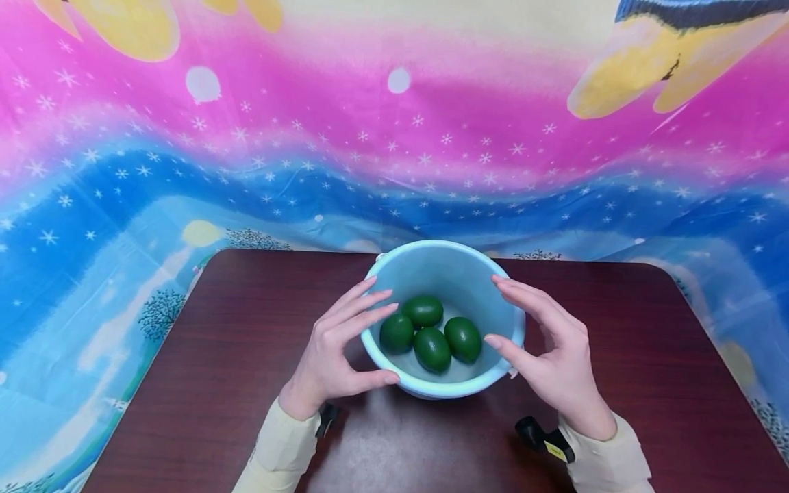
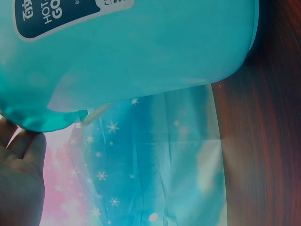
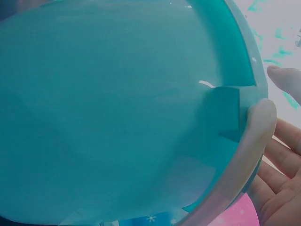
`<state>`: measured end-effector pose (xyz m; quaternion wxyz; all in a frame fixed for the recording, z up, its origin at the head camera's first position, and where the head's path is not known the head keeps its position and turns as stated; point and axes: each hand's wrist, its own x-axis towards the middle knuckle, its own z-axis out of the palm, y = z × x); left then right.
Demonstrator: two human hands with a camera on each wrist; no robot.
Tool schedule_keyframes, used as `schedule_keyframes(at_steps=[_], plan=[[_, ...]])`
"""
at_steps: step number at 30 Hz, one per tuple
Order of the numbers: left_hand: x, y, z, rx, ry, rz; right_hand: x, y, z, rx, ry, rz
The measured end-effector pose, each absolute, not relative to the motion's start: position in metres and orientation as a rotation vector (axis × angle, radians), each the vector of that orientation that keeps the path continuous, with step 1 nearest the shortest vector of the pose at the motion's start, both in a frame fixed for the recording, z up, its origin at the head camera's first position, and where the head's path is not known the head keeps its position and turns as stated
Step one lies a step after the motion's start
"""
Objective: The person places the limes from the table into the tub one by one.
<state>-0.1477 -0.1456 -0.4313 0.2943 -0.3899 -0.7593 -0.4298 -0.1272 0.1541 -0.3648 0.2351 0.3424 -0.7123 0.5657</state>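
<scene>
A light blue bucket (image 1: 440,390) stands upright on the table. Inside, at its bottom, several dark green avocados (image 1: 433,349) lie close together. On the bucket's left side my left hand (image 1: 335,342) has its fingers spread, fingertips over the rim and thumb at the near edge. My right hand (image 1: 555,342) is at the right side in much the same pose, fingers and thumb apart over the rim. Neither hand grips the bucket wall. The right wrist view shows the bucket's pale handle (image 3: 254,136) folded along the rim, beside the right fingers.
The dark brown wooden table (image 1: 203,383) has rounded far corners. Behind it hangs a pink and blue cloth (image 1: 345,150) with snowflakes, reaching down past the table's far and side edges. A printed label (image 2: 61,14) shows on the bucket's outside in the left wrist view.
</scene>
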Motion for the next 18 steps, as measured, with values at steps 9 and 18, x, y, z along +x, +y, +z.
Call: schedule_keyframes(at_steps=[9, 18], plan=[[-0.1481, -0.1459, -0.4319, -1.038, -2.014, -1.14, -0.1289, 0.1537, -0.3644, 0.931, -1.969, 1.518], [-0.1487, -0.1448, -0.4313, -1.055, -2.003, -1.146, -0.1307, 0.1591, -0.3635, 0.896, -1.938, 1.497]])
